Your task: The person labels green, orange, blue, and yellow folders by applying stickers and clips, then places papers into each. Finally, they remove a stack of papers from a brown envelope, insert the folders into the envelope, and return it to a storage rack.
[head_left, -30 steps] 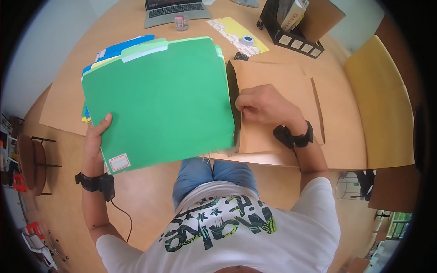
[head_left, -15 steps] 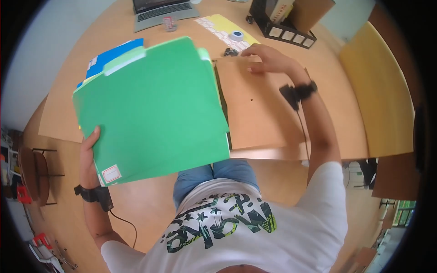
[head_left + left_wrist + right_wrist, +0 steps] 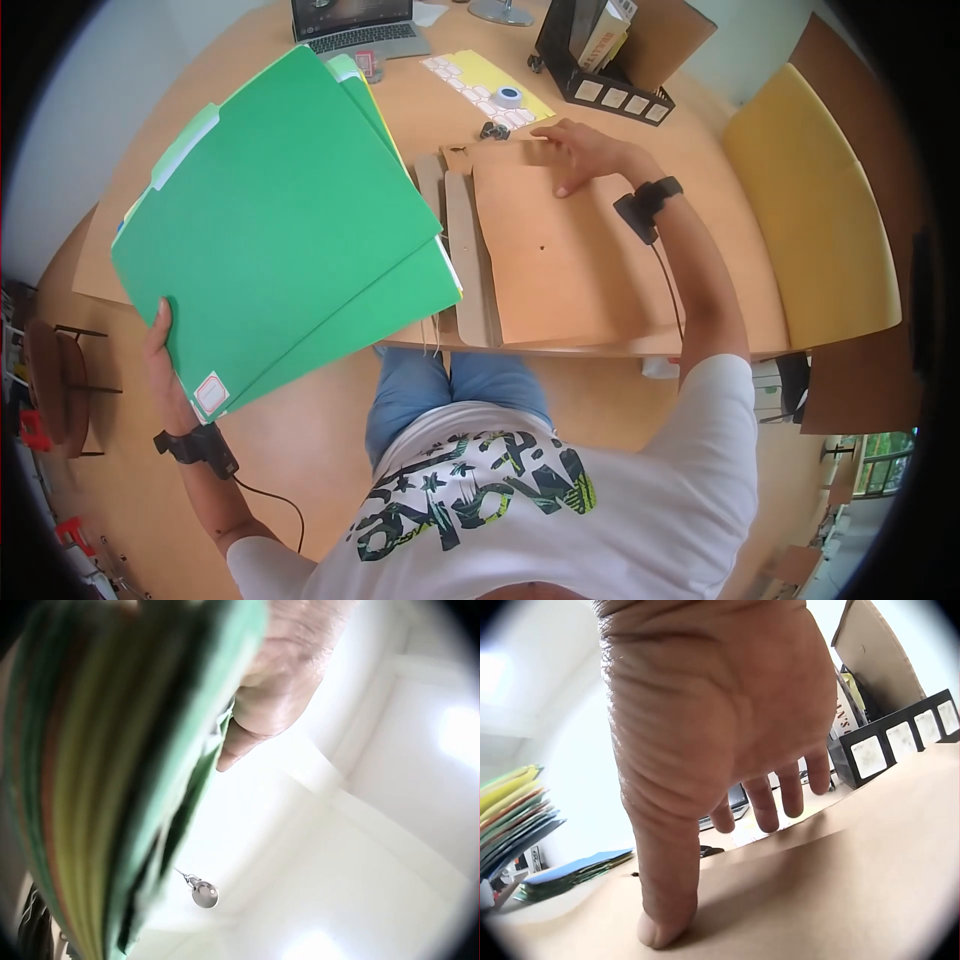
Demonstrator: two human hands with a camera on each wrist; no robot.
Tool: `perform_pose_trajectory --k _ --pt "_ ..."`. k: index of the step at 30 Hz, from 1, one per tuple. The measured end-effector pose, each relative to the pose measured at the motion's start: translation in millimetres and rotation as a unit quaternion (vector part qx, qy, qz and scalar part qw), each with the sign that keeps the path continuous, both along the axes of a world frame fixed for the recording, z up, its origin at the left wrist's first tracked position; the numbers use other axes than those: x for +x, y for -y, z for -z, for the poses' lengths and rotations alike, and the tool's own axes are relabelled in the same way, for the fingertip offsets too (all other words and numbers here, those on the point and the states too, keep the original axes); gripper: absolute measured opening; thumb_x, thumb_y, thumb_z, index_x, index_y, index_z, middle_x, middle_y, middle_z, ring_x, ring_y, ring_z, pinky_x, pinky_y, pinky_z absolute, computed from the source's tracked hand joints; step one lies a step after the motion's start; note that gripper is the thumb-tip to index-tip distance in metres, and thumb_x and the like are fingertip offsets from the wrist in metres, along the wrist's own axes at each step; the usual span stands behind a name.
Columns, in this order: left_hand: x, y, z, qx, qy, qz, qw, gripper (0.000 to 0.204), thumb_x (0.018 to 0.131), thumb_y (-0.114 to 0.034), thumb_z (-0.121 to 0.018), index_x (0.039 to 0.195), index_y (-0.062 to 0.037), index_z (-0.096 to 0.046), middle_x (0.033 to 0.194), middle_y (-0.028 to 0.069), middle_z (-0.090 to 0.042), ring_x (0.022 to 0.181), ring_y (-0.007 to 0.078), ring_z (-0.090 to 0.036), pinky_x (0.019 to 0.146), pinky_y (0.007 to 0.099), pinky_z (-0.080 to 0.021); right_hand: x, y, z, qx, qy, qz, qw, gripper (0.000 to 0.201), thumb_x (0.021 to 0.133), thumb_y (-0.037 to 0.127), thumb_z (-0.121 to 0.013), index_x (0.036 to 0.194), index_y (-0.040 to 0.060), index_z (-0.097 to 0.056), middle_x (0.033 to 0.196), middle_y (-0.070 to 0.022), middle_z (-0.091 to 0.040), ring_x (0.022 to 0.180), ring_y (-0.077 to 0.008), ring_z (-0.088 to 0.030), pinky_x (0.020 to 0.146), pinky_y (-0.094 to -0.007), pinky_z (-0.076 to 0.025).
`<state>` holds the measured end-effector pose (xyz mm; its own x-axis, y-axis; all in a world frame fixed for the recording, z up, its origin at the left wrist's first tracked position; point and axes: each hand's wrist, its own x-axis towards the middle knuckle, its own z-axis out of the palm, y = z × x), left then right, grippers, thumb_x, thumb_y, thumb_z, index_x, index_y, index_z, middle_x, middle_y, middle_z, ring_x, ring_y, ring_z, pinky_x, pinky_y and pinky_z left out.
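In the head view my left hand (image 3: 162, 350) grips a thick stack of green folders (image 3: 280, 210) by its lower left corner, thumb on top. The left wrist view shows the stack's layered edges (image 3: 90, 787), green, yellow and orange, beside the hand (image 3: 281, 682). My right hand (image 3: 600, 155) is over the upper part of a brown paper envelope (image 3: 560, 250), fingers spread and holding nothing. Seen from the right wrist, that hand (image 3: 727, 727) has its thumb down at the brown surface (image 3: 817, 900). Grey-brown flaps (image 3: 470, 260) lie along the envelope's left side.
A laptop (image 3: 370, 40), a small clear box (image 3: 368, 66), a tape roll (image 3: 508, 97) on a yellow sheet (image 3: 465, 70) and a black clip-like item (image 3: 494, 131) lie beyond. A black file holder (image 3: 620, 98) stands back right; a yellow board (image 3: 815, 210) is at right.
The left hand has moved the green stack left and tilted it, and its folders have fanned apart, uncovering the envelope's flaps. My right hand let go of the envelope's left edge and moved up and right.
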<state>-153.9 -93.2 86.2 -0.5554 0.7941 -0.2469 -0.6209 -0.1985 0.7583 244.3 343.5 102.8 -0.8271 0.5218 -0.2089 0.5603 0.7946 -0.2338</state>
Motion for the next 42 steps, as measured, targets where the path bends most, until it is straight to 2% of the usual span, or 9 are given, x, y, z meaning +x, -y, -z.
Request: perform_pose_trajectory --k 8,26,28,29,30,32,35,38,42 --pt "7 10 4 0.012 -0.031 -0.028 0.999 0.043 0.094 -0.023 -0.057 0.129 -0.0014 -0.046 0.118 0.0127 -0.058 0.101 0.0247 -0.061 0.087 0.0370 -0.052 -32 9 -11 -0.004 0.228 0.075 0.971 0.096 0.049 0.039 -0.089 0.128 0.0050 -0.045 0.124 -0.0166 -0.051 0.117 -0.0342 -0.049 0.094 -0.0411 -0.043" --pt "6 16 7 -0.027 -0.064 -0.082 0.994 0.044 0.094 -0.027 -0.057 0.128 -0.0009 -0.048 0.118 0.0108 -0.057 0.100 0.0221 -0.059 0.085 0.0346 -0.049 17 -10 -20 -0.160 0.035 0.044 0.986 0.066 0.060 0.028 -0.083 0.113 -0.0040 -0.059 0.089 -0.0127 -0.067 0.089 -0.0223 -0.063 0.081 -0.0299 -0.047" --pt "5 15 7 -0.042 -0.060 -0.087 0.994 0.045 0.093 -0.028 -0.057 0.128 -0.0008 -0.047 0.118 0.0111 -0.057 0.100 0.0225 -0.058 0.086 0.0350 -0.049 26 -4 -52 -0.081 0.018 0.048 0.995 0.064 0.062 0.029 -0.083 0.114 0.0001 -0.060 0.091 -0.0110 -0.066 0.091 -0.0221 -0.061 0.082 -0.0309 -0.047" --pt "6 12 5 -0.049 -0.064 -0.093 0.992 0.046 0.093 -0.028 -0.057 0.128 -0.0007 -0.047 0.118 0.0113 -0.057 0.100 0.0227 -0.058 0.086 0.0352 -0.049 42 -4 -53 0.128 -0.087 -0.001 0.988 0.055 0.063 0.022 -0.082 0.109 -0.0004 -0.061 0.093 -0.0081 -0.066 0.089 -0.0163 -0.060 0.080 -0.0297 -0.048" --pt "7 11 4 -0.056 -0.068 -0.098 0.991 0.046 0.093 -0.028 -0.058 0.129 -0.0007 -0.047 0.118 0.0114 -0.057 0.100 0.0230 -0.059 0.086 0.0354 -0.049 35 9 -96 0.041 -0.022 0.079 0.996 0.051 0.066 0.018 -0.080 0.110 0.0001 -0.061 0.096 -0.0068 -0.065 0.093 -0.0148 -0.058 0.082 -0.0303 -0.048" --pt "7 7 5 -0.039 -0.056 -0.103 0.992 0.047 0.093 -0.028 -0.058 0.129 -0.0007 -0.046 0.118 0.0117 -0.057 0.100 0.0235 -0.059 0.086 0.0355 -0.049 46 42 -142 0.011 -0.168 0.172 0.971 0.042 0.071 0.010 -0.077 0.109 0.0011 -0.061 0.089 -0.0005 -0.064 0.081 -0.0106 -0.059 0.072 -0.0267 -0.050" --pt "4 10 9 -0.012 -0.039 -0.088 0.995 0.046 0.093 -0.028 -0.057 0.129 -0.0006 -0.046 0.119 0.0124 -0.058 0.100 0.0243 -0.059 0.086 0.0361 -0.050 71 73 -164 0.251 -0.264 0.124 0.923 0.026 0.072 0.003 -0.073 0.096 0.0020 -0.062 0.077 -0.0029 -0.061 0.071 -0.0096 -0.058 0.065 -0.0262 -0.048" --pt "-4 13 18 0.007 -0.016 -0.073 0.997 0.046 0.094 -0.027 -0.056 0.130 -0.0002 -0.045 0.119 0.0130 -0.058 0.101 0.0247 -0.060 0.087 0.0369 -0.050 74 133 -144 0.403 -0.251 0.072 0.877 0.018 0.069 0.000 -0.067 0.085 0.0060 -0.061 0.074 -0.0078 -0.057 0.066 -0.0173 -0.059 0.061 -0.0297 -0.047" --pt "-9 17 25 0.017 -0.001 -0.046 0.999 0.044 0.095 -0.025 -0.055 0.129 0.0002 -0.046 0.119 0.0130 -0.058 0.101 0.0246 -0.061 0.086 0.0369 -0.051 54 188 -20 0.442 -0.250 0.001 0.862 0.016 0.067 0.002 -0.062 0.078 0.0091 -0.054 0.084 -0.0071 -0.057 0.072 -0.0255 -0.056 0.060 -0.0347 -0.046"
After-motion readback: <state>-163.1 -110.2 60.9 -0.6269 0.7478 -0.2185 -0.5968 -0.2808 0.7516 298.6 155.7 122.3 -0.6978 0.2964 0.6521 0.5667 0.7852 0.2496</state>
